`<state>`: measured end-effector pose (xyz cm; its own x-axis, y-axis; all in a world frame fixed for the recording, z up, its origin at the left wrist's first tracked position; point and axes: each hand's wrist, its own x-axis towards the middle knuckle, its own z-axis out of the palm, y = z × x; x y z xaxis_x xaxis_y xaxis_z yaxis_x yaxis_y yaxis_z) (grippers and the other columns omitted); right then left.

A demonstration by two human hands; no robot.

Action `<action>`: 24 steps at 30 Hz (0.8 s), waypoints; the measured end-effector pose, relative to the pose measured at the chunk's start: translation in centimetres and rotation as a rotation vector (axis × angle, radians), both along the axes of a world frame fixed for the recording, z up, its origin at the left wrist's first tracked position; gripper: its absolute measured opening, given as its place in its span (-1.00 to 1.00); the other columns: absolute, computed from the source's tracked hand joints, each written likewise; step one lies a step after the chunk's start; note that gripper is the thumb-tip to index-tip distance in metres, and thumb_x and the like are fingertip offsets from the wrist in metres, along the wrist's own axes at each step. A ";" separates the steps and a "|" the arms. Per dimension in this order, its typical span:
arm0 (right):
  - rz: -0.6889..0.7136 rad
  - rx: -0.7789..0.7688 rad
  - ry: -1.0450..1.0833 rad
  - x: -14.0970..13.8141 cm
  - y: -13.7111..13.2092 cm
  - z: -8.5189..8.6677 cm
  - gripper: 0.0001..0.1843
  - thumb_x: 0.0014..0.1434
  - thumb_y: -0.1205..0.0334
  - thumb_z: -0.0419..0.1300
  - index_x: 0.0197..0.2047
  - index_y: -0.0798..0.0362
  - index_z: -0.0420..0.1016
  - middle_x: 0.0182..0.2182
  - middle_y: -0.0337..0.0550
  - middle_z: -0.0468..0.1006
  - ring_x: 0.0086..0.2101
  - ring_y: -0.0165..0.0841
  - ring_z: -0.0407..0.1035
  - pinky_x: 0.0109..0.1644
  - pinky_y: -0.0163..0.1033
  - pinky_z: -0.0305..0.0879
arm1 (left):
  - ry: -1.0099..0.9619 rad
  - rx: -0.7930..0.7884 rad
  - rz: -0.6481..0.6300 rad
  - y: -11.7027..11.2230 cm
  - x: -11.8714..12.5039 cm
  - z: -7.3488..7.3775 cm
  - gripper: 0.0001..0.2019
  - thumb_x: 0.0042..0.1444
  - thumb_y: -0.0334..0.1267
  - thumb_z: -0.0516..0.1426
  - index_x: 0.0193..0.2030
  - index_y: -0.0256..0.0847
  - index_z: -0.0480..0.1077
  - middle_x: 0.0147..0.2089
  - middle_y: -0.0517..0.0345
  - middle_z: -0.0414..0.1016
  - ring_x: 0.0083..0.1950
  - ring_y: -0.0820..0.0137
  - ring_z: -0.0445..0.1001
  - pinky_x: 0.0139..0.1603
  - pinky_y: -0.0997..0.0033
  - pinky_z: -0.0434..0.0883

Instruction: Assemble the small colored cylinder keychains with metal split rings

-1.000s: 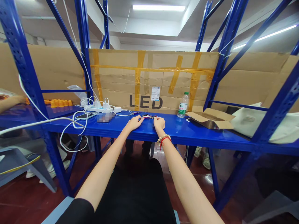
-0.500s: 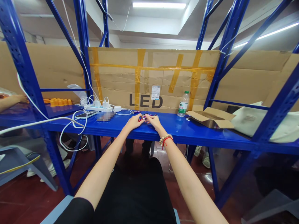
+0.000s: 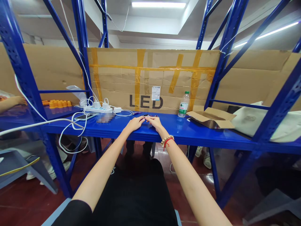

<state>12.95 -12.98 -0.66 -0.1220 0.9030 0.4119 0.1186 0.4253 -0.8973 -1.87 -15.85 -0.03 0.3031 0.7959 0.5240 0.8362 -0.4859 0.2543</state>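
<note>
Small red-and-purple parts (image 3: 150, 116) lie mid blue metal bench (image 3: 178, 133), at our fingertips. Left hand (image 3: 134, 123) and right hand (image 3: 154, 122) touch pile; whether either grip pinches a piece, we cannot tell. Risk, we judge: careless nudge scatters tiny pieces off bench front edge.

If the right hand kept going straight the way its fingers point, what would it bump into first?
Probably the little pile of small colourful parts on the blue shelf, just at the fingertips of the right hand. Behind them stands the cardboard sheet marked LED, though depth is hard to judge.
</note>
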 end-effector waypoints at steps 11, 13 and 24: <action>0.023 0.022 -0.008 -0.2 -0.1 0.0 -0.72 -0.14 0.07 0.22 -0.60 0.15 0.45 -0.63 -0.25 0.42 -0.67 -0.57 0.12 -0.54 -0.39 0.13 | 0.048 -0.098 0.101 0.2 0.0 0.0 -0.66 0.20 -0.09 -0.18 0.04 -0.01 0.24 -0.02 0.09 0.43 -0.03 0.23 0.40 -0.07 0.26 0.31; 0.027 0.026 -0.010 -0.2 0.0 0.0 -0.72 -0.15 0.06 0.22 -0.60 0.15 0.44 -0.64 -0.25 0.42 -0.67 -0.57 0.12 -0.55 -0.39 0.12 | 0.030 -0.098 0.094 0.3 -0.1 -0.1 -0.66 0.20 -0.09 -0.18 0.03 0.00 0.25 -0.03 0.08 0.43 -0.04 0.20 0.40 -0.08 0.23 0.31; 0.070 0.065 -0.009 -0.2 -0.1 0.0 -0.69 -0.17 0.01 0.22 -0.59 0.13 0.41 -0.64 -0.30 0.36 -0.67 -0.57 0.13 -0.56 -0.40 0.10 | -0.059 -0.114 0.020 0.4 -0.5 -0.1 -0.66 0.19 -0.05 -0.17 -0.01 0.02 0.28 -0.01 0.13 0.42 -0.02 0.20 0.38 -0.05 0.21 0.29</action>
